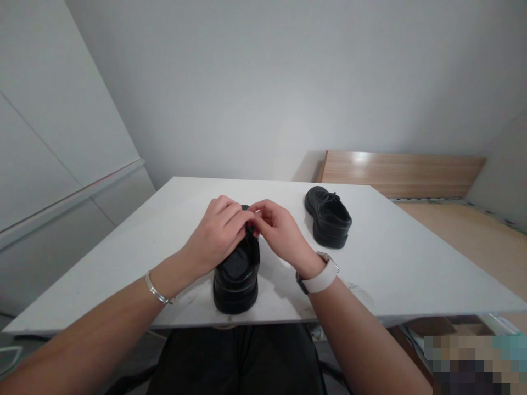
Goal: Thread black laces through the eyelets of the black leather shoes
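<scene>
A black lace-up shoe [236,293] stands upright near the front edge of the white table, heel toward me and opening facing up. My left hand [222,227] lies over the left side of its upper, fingers bent and closed at the lacing. From the right, my right hand [278,227] meets it there, thumb and forefinger pinched together. Both sets of fingertips are on the black shoelace at the top of the shoe; most of the lace and the toe are hidden behind the hands. A second black shoe [333,222], its laces tied, rests farther back to the right.
The white table [391,269] reaches from my lap toward a grey wall. Beyond its right side are a wooden headboard [403,173] and a bed base [448,225]. White panels [49,120] line the left. A blurred patch covers the lower right corner.
</scene>
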`<action>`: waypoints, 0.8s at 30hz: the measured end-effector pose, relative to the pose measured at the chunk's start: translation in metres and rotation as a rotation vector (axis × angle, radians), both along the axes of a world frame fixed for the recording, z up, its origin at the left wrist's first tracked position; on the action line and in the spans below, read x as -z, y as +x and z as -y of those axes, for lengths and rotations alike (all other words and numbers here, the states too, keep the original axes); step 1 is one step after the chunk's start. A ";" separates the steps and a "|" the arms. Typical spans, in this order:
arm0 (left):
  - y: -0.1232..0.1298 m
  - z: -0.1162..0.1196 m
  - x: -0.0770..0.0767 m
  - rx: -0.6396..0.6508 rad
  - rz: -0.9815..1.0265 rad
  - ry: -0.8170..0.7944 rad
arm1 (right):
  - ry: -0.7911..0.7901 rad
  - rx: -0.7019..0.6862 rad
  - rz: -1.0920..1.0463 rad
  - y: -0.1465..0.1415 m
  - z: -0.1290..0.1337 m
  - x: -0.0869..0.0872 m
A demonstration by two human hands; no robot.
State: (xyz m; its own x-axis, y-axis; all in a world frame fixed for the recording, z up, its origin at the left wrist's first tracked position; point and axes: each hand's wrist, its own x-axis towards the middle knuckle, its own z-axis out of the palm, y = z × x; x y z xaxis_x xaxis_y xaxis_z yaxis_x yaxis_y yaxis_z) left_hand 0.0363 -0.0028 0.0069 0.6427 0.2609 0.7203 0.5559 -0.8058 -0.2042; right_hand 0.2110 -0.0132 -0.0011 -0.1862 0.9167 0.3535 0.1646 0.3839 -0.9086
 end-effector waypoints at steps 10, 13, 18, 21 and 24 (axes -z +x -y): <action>-0.005 -0.003 0.007 -0.054 0.051 0.021 | -0.103 -0.175 -0.084 0.006 -0.009 -0.003; -0.009 -0.004 0.007 -0.081 0.036 0.019 | -0.074 -0.123 -0.031 0.003 -0.008 -0.001; -0.018 0.004 0.005 -0.084 -0.050 -0.059 | 0.093 0.142 0.245 -0.004 -0.001 -0.002; -0.025 0.013 0.008 -0.030 0.004 -0.142 | 0.154 0.230 0.384 -0.008 0.002 -0.001; -0.030 0.021 0.012 -0.009 0.105 -0.268 | 0.192 0.262 0.407 -0.009 0.003 0.003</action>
State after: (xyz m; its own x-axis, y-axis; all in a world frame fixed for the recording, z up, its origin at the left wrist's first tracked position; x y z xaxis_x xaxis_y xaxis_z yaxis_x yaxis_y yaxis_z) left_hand 0.0061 -0.0239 -0.0049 0.5647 0.4567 0.6874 0.5702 -0.8180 0.0750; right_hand 0.2017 -0.0161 -0.0036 -0.1166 0.8769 0.4664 0.6025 0.4358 -0.6687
